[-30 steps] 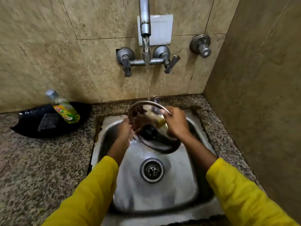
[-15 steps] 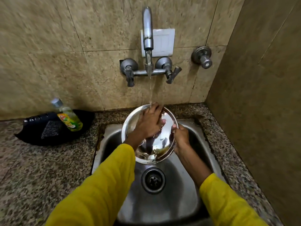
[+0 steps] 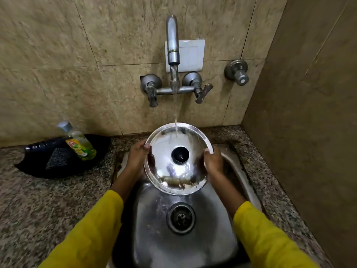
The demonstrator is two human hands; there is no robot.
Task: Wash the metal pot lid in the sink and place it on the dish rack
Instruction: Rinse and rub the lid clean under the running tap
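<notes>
The round metal pot lid (image 3: pixel 173 171) with a black knob (image 3: pixel 180 154) in its middle is held tilted above the steel sink (image 3: pixel 193 244), knob side facing me. My left hand (image 3: pixel 136 158) grips its left rim and my right hand (image 3: pixel 212 164) grips its right rim. Water from the tap (image 3: pixel 172 43) runs onto the upper part of the lid. No dish rack is in view.
A black tray (image 3: pixel 38 167) on the granite counter at the left holds a dish soap bottle (image 3: pixel 80 144) and a dark scrub pad (image 3: pixel 58 158). Two tap handles (image 3: pixel 151 88) and a separate valve (image 3: pixel 237 73) stick out from the tiled wall. A side wall stands close at the right.
The lid has been turned over so the knob side faces me. My left hand left the lid's inner face and now holds its left rim; the view shifted downward.
</notes>
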